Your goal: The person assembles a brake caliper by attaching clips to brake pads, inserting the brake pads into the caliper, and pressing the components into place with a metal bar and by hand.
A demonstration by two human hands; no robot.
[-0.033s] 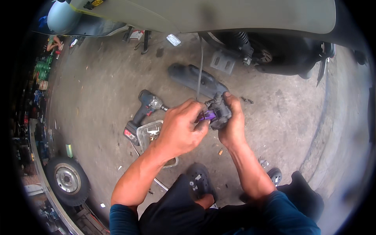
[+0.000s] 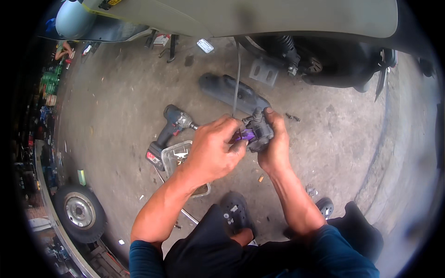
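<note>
- Concrete floor [image 2: 333,153], grey and stained, fills most of the frame.
- A vehicle's large pale panel [image 2: 296,16] spans the top of the frame; a dark coil spring [image 2: 286,46] shows under it at upper right.
- A wheel with a black tyre [image 2: 92,204] and a silvery rim is at lower left.
- A long dark plastic cover [image 2: 222,90] lies on the floor just above centre.
- A cordless power driver [image 2: 169,129], dark with a metal nose, lies left of centre.
- A clear plastic tray [image 2: 181,144] is just below the driver, partly hidden by the person's left forearm.
- The right hand [image 2: 276,149], right of centre, wraps a dark metal part, thumb on its upper end.
- The left hand [image 2: 214,147], near centre, is nearly closed, thumb and fingertips pinching a purple piece.
- The dark metal part [image 2: 263,132] is in the middle of the frame, held above the floor.
- A thin grey hose [image 2: 238,69] hangs from the panel's lower edge to the left hand's fingers, which hide its end.
- The purple piece [image 2: 248,134] sits at the left side of the metal part.
- Small dark bolts [image 2: 292,117] lie right of centre.
</note>
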